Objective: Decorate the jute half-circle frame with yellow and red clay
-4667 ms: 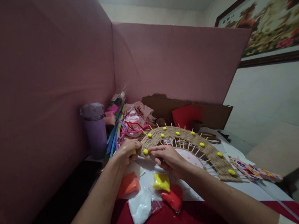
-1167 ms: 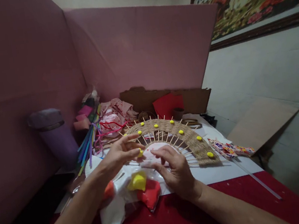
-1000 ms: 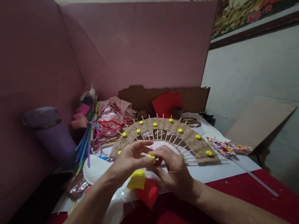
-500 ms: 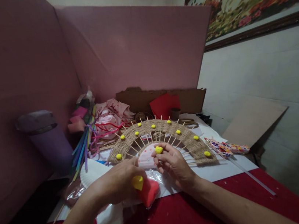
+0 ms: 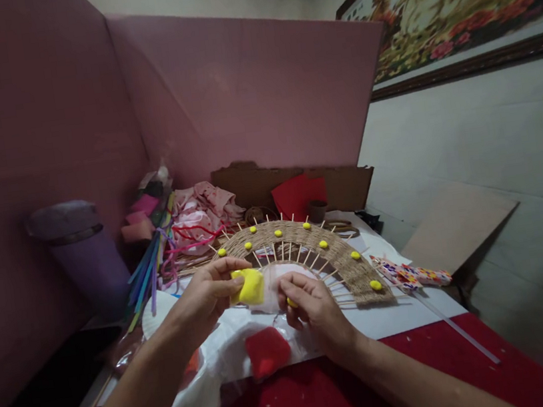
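My left hand [image 5: 213, 291] pinches a flat yellow packet of modelling clay [image 5: 252, 288] between thumb and fingers. Just right of it, my right hand [image 5: 315, 302] is closed, with a small lump of yellow clay [image 5: 292, 302] showing under its curled fingers. Beyond both hands lies a half-round fan shape woven of brown twine [image 5: 344, 259] over thin wooden sticks. Several yellow clay dots [image 5: 324, 244] sit on its band. My hands partly cover its pale centre. A red clay packet [image 5: 268, 352] rests on clear plastic below my hands.
A purple cylindrical container [image 5: 89, 256] stands at left, near colourful strips [image 5: 147, 281] and pink dotted cloth [image 5: 205, 202]. Behind the fan are red sheets [image 5: 295, 193] and cardboard [image 5: 350, 186]. A flower-patterned wrapped bundle [image 5: 407, 275] and a clear stick [image 5: 464, 331] lie at right.
My left hand has brought the yellow packet up and away from the red one. My right fingers have curled over the small yellow lump, which sits lower in the hand.
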`<state>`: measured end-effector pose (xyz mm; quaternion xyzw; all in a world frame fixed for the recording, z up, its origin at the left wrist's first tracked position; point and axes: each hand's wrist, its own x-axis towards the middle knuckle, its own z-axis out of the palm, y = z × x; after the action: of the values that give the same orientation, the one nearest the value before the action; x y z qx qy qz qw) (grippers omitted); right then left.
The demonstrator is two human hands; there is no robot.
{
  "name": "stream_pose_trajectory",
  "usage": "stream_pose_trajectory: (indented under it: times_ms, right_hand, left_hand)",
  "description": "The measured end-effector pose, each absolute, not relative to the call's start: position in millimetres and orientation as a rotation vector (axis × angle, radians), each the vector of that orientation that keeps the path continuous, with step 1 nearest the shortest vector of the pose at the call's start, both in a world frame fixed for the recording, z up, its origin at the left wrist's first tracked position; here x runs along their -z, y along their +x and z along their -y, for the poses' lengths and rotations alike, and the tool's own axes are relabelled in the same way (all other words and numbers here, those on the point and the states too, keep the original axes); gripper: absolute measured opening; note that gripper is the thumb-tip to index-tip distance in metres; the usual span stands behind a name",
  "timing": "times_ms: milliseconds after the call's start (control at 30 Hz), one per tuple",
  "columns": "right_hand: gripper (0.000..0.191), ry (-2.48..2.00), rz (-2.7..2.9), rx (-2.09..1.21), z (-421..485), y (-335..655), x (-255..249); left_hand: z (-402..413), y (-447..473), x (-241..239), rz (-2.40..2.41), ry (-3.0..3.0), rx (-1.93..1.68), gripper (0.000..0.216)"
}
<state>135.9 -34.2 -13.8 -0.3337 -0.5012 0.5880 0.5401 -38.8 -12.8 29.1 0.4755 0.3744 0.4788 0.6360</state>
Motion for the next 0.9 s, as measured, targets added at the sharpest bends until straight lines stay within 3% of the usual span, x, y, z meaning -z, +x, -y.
stream_pose_trajectory:
  times_ms: [267, 900]
  right_hand:
    - [0.031, -0.784, 1.398, -1.201, 38.8, 136.3, 12.9]
    - [0.019, -0.867, 1.457, -1.084, 32.2, 139.3, 17.5]
  left_hand:
    - [11.8, -38.3, -24.6, -0.857, 1.092, -1.096, 0.025]
    - [14.1, -34.5, -26.3, -0.964, 1.283, -1.225, 0.026]
